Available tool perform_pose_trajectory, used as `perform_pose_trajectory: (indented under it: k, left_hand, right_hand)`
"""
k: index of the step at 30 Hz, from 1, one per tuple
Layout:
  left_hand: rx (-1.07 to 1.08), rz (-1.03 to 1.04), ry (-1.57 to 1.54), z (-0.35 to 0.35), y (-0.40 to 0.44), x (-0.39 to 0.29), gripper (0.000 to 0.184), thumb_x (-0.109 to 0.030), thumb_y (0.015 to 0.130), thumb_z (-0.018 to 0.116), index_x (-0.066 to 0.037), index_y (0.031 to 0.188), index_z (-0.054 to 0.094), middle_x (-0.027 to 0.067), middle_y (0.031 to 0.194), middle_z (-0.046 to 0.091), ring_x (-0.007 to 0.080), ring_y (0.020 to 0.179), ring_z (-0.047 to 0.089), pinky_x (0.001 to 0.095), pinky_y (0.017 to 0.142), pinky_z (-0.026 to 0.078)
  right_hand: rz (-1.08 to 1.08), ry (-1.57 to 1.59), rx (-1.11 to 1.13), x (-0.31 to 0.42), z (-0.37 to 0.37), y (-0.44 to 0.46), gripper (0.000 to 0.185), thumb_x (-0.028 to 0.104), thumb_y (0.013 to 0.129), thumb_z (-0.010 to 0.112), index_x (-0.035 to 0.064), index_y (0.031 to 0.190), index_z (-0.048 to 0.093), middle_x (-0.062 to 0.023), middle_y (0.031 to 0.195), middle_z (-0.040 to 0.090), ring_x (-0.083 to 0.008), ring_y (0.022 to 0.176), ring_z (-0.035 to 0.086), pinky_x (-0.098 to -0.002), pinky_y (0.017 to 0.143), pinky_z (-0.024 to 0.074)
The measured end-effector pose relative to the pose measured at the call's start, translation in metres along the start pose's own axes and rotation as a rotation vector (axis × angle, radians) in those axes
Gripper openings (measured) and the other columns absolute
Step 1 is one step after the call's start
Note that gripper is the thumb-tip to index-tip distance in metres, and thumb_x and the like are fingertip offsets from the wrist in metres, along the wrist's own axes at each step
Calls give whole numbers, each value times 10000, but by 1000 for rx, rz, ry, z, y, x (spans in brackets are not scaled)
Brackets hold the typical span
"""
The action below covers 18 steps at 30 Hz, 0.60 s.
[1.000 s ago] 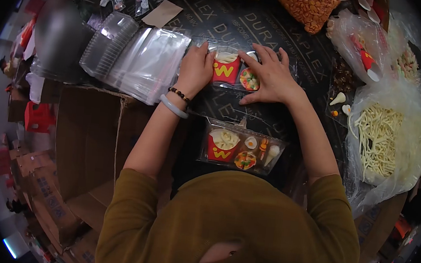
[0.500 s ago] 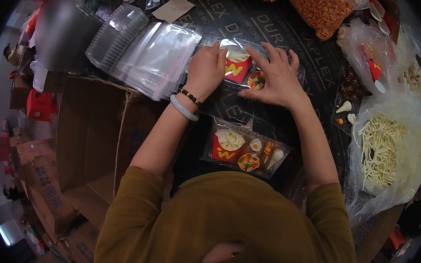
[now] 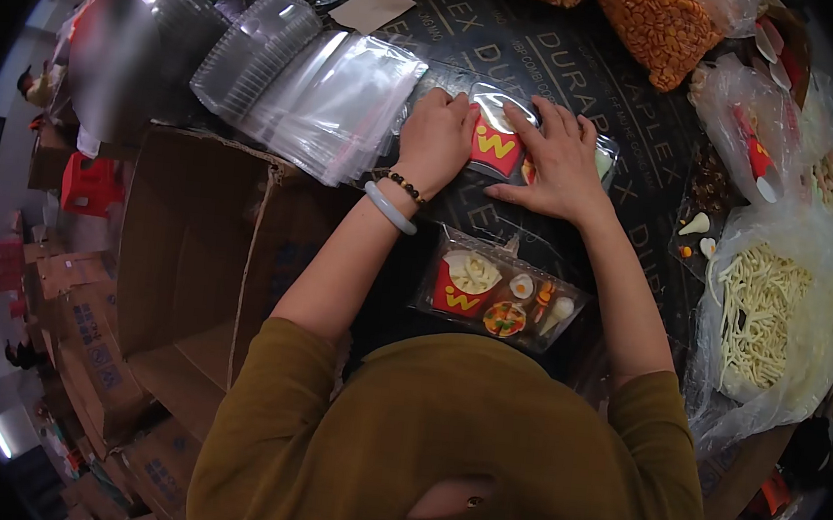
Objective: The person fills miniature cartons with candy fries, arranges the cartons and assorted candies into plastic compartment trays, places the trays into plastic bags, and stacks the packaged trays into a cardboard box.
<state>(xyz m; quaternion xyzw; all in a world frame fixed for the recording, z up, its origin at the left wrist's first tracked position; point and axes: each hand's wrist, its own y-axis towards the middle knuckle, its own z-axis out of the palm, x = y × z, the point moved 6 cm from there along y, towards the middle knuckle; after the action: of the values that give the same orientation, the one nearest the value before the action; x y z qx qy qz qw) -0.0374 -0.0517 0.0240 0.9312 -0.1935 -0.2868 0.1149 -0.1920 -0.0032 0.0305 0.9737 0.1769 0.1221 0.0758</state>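
Note:
A clear plastic pack with a red toy fries box (image 3: 495,149) lies on the black table sheet, between my hands. My left hand (image 3: 437,138) is closed at the pack's left edge, fingers curled. Over its right part my right hand (image 3: 564,164) rests with fingers spread, covering some of the contents. Nearer my body lies a second clear pack (image 3: 503,289) holding a red fries box, a small round bowl piece, an egg piece, an orange piece and a white cone. Left of my left hand is a stack of clear bags (image 3: 336,104).
Clear ridged trays (image 3: 256,53) stand beyond an open cardboard box (image 3: 194,260). Bags of orange pieces (image 3: 655,28) sit at the back. On the right are a bag of pale strips (image 3: 764,310) and several small loose pieces (image 3: 697,225).
My right hand has lowered and flattened onto the pack, hiding more of the small round piece. The whole view has shifted slightly, so the table appears further right.

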Motion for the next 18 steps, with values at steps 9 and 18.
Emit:
perform_pose_trajectory:
  k: [9, 18]
  left_hand:
    - [-91, -64, 417, -31, 0, 60, 480, -145, 796, 600, 79, 1195, 453, 278, 1132, 517, 437, 1099, 478, 473, 888, 432]
    - [-69, -251, -55, -56, 0, 76, 215, -214, 868, 587, -33, 925, 687, 214, 771, 628, 379, 703, 614, 427, 661, 495]
  right_hand:
    - [28, 14, 41, 2, -3, 0, 978, 643, 576, 724, 248, 1407, 391, -174, 1396, 363, -344, 1322, 307, -507, 1098, 140]
    - [25, -14, 46, 2, -1, 1, 992, 661, 579, 715, 251, 1416, 373, -175, 1410, 347, -349, 1326, 297, -519, 1096, 135]
